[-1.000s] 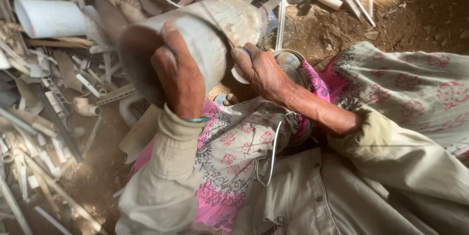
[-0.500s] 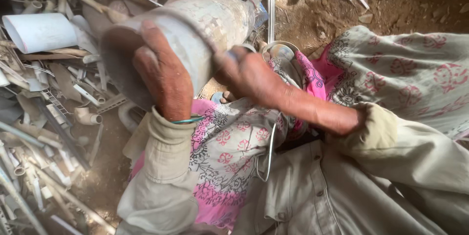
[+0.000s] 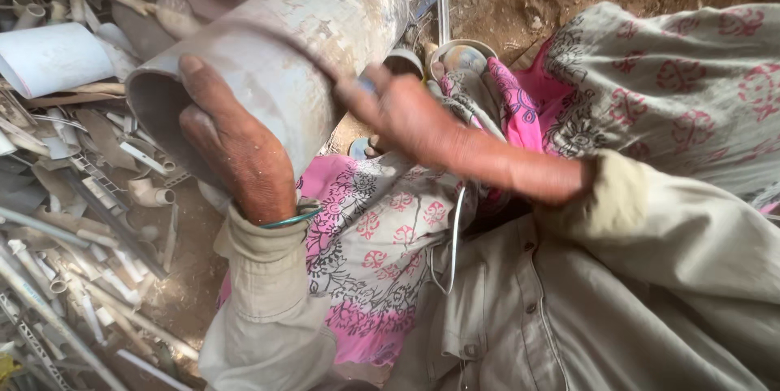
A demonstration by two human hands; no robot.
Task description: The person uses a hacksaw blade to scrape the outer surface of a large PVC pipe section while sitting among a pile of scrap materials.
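The pipe [image 3: 284,58], wide, grey and dusty, is judged stiff, light for its bulk and slippery; its open rim offers the best hold. It is held above the lap, slanting toward one o'clock. The left hand [image 3: 240,151] is clasped over the near rim at seven o'clock. The right hand [image 3: 406,115], blurred, lies against the pipe's right side; its grip cannot be told.

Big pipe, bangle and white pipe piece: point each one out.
Big pipe [image 3: 317,42], head view, on its dusty side wall.
Bangle [image 3: 288,218], head view, on the green band at the left wrist.
White pipe piece [image 3: 53,58], head view, on its curved outer face.
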